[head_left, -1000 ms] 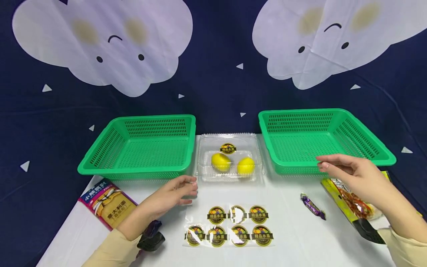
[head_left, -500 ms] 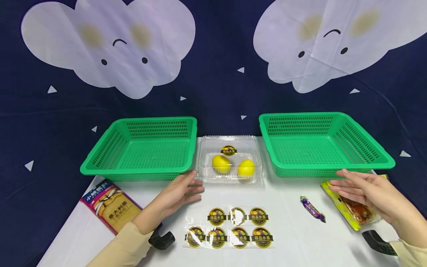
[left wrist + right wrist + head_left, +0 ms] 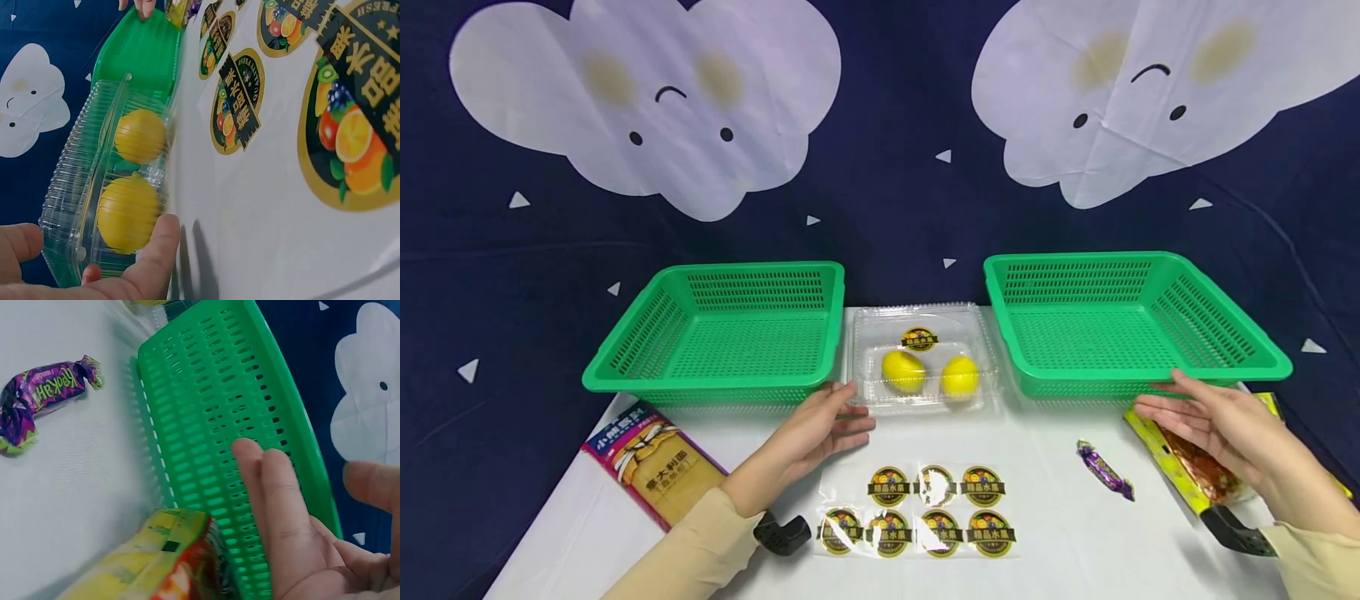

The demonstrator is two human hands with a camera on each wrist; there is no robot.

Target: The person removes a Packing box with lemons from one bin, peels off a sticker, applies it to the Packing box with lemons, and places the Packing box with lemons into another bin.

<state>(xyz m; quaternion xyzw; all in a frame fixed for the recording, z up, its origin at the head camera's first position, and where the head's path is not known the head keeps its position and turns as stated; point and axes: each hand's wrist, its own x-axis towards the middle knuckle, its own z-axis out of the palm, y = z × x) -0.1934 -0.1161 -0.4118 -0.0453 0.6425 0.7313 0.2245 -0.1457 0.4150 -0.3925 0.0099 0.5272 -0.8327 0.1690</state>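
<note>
A clear plastic clamshell box (image 3: 880, 329) with two lemons (image 3: 904, 372) inside sits between two green baskets, a round fruit sticker (image 3: 920, 339) on its lid. My left hand (image 3: 823, 433) is at the box's front left corner, fingers extended. In the left wrist view, the thumb and a finger (image 3: 161, 247) lie on either side of the box's near end. Nothing is in my right hand (image 3: 1232, 429), which hovers with extended fingers over a yellow food packet (image 3: 1172, 467), close to the front wall of the right green basket (image 3: 212, 412).
The left green basket (image 3: 715, 385) stands at the back left. A pasta packet (image 3: 662, 471) lies by the left forearm. In front of the box is a clear sheet of several round stickers (image 3: 889, 533). A purple wrapped candy (image 3: 53, 387) lies left of the yellow packet.
My left hand has moved right to the box's corner, and the box has shifted slightly right. Earlier, my right hand came down from over the right basket's front rim and turned palm inward.
</note>
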